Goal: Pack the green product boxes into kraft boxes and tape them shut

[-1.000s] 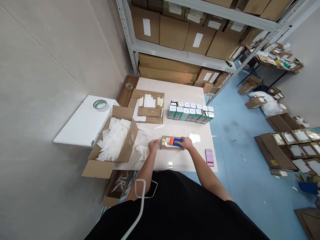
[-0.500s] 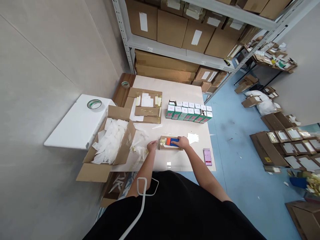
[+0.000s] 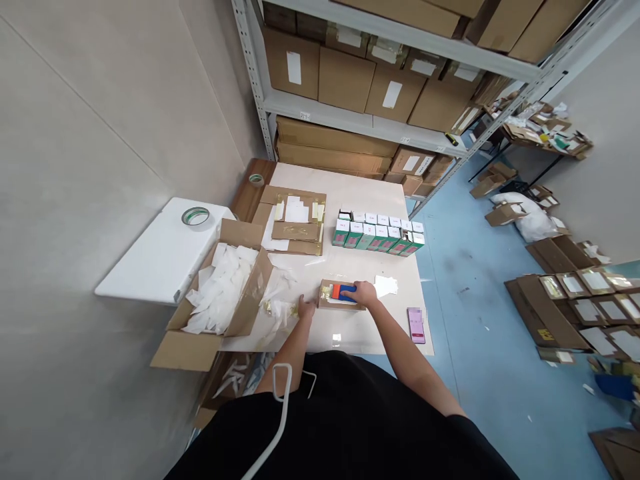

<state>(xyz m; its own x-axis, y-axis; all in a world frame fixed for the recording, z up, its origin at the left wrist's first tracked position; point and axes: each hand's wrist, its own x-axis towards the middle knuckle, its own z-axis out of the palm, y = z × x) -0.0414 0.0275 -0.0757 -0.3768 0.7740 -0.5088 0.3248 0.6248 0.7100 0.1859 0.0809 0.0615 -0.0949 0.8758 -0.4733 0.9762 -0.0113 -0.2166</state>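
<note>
My right hand (image 3: 365, 293) is closed around a scraper (image 3: 344, 293) with a blue handle and an orange end. The scraper lies against the top of a small cardboard box (image 3: 325, 301), which has clear tape and a white label on it. Just off the box's left end is my left hand (image 3: 307, 307), its fingers apart and holding nothing I can see. Crumpled clear tape and plastic scraps (image 3: 278, 309) lie to the left of that hand. White paper labels (image 3: 385, 286) rest beyond my right hand.
Green-and-white cartons (image 3: 377, 237) stand in rows at the back right. Flattened cardboard (image 3: 295, 231) lies back left. An open box of white paper scraps (image 3: 263, 280) is on the left, a phone (image 3: 416, 325) on the right. Shelving (image 3: 350, 122) rises behind the table.
My left hand has lowered slightly and its fingers have spread from a pinch. My right hand and the scraper stay on the box. The whole view has shifted a little.
</note>
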